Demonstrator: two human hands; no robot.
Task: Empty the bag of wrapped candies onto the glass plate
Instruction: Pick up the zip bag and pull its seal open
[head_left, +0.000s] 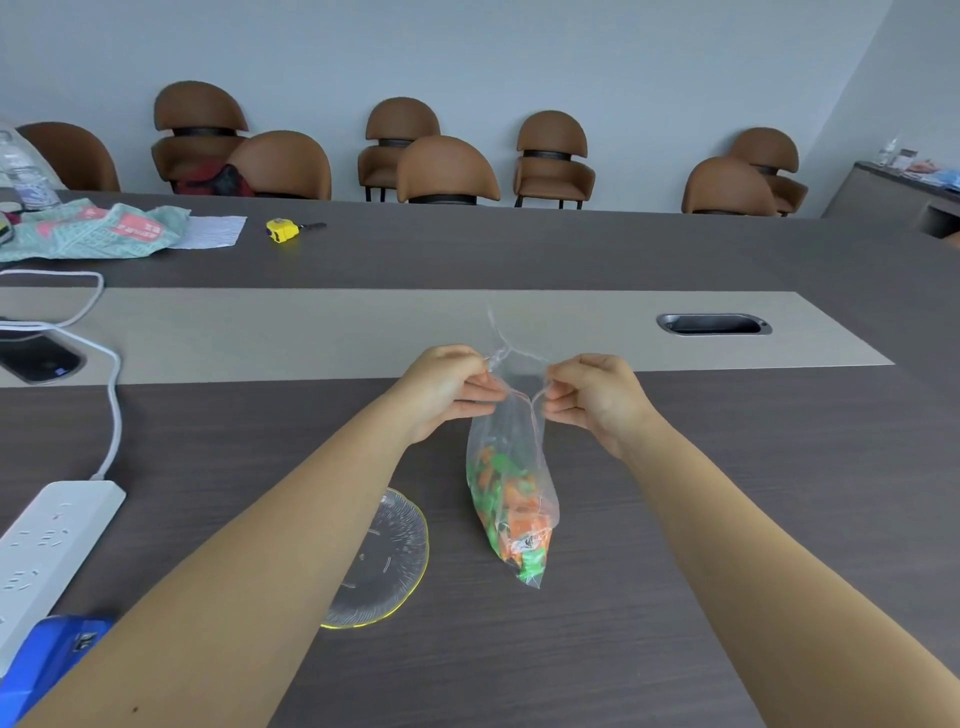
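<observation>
A clear plastic bag (511, 467) filled with orange and green wrapped candies (514, 514) hangs over the dark table, its bottom near the surface. My left hand (447, 387) pinches the left side of the bag's top. Opposite it, my right hand (595, 395) pinches the right side, and the two hands hold the mouth between them. The glass plate (395, 551), clear with a yellow rim, lies on the table to the left of the bag; my left forearm covers part of it.
A white power strip (47, 545) with its cable and a blue object (47, 660) lie at the near left. Farther back are a teal cloth (93, 228), a yellow tape measure (283, 229) and a cable port (712, 324). Brown chairs (444, 171) line the wall.
</observation>
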